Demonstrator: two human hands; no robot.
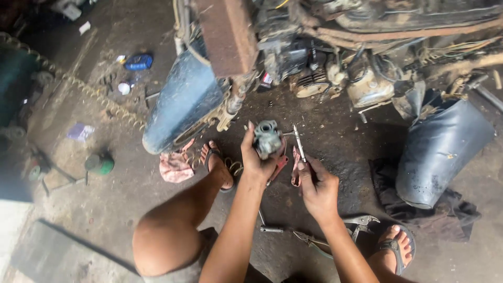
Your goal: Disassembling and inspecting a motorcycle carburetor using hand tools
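**Carburettor off the engine, screwdriver raised beside it**

At frame centre the left hand (258,160) grips a small grey carburettor (268,138), already free of the motorcycle engine (335,73) across the top. The right hand (317,188) is closed on a red-handled screwdriver (299,144), tip up, not yet touching it (judging by the gap). Pliers (360,222) lie on the oily concrete floor (105,209), with rags and a green can (100,163) at left.

The carburettor (268,138) is dull grey cast metal, grimy. The screwdriver (299,142) has a bright metal shaft. The floor (131,199) is rough, oil-stained concrete. The mudguard (181,102) is dusty blue painted metal, the rag (175,166) faded pink cloth, the pliers (361,222) worn steel.
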